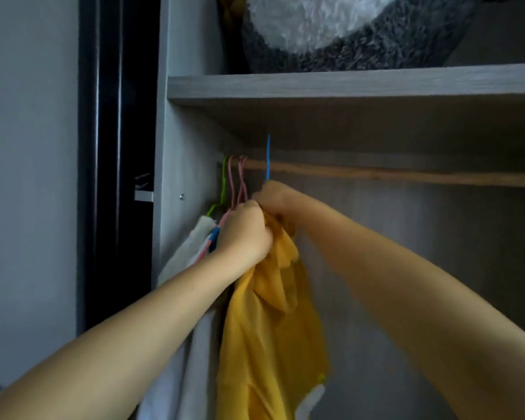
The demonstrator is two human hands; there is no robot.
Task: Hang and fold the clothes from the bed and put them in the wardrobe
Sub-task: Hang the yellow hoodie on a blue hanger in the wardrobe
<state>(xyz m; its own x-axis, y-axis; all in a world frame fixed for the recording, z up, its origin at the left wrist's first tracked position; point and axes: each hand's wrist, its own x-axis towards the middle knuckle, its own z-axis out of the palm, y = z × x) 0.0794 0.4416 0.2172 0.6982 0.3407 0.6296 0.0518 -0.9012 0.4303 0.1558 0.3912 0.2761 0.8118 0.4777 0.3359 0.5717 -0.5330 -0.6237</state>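
Yellow garment (267,322): on a blue hanger (268,156), its hook raised at the wooden rail (406,174), seemingly not yet seated. Left hand (244,234) bunches the fabric at the collar; right hand (270,197) grips the hanger's neck. Done: white garment (185,253) and pink hangers (240,183) on the rail. Remaining: bed unseen, cannot tell. Writing: none legible.

Four hanger hooks: one green hanger (224,180) and two pink hangers (240,183) at nine o'clock, one blue hanger (268,156) beside them. One yellow garment (267,328), one white garment (188,253).
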